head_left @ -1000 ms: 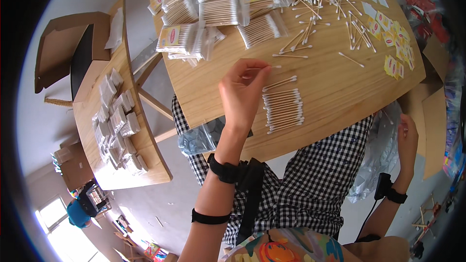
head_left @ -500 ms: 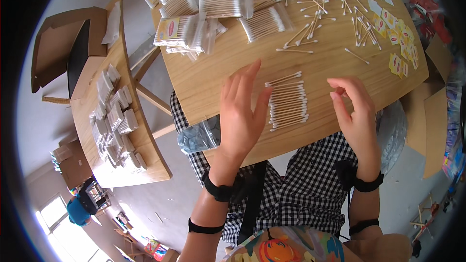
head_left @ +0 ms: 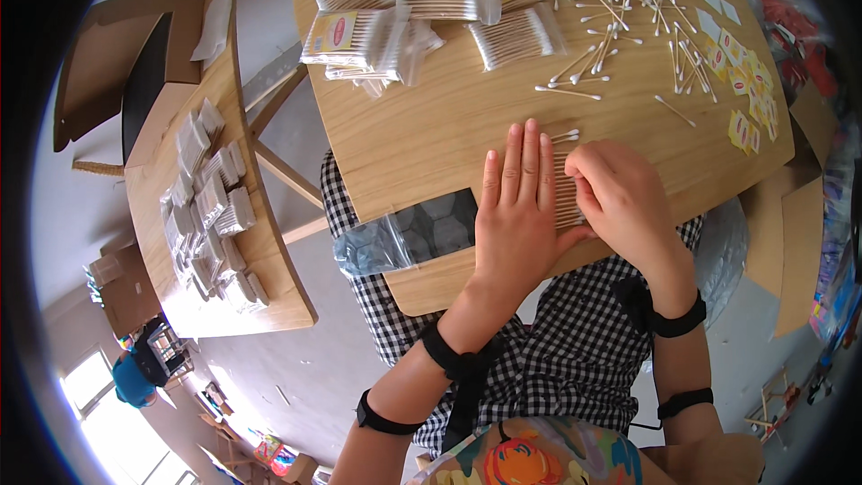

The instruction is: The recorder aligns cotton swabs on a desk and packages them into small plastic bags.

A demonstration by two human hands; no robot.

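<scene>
The flat left hand [head_left: 519,216] and curled right hand [head_left: 620,198] press a small bundle of wooden cotton swabs [head_left: 567,193] on the round wooden table [head_left: 431,135]. Right fingers seemingly pinch them; loose pressure could scatter swabs.

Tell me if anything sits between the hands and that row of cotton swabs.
Nothing visible does: the left hand lies flat on the row of cotton swabs and the right hand presses against it from the other side.
</scene>
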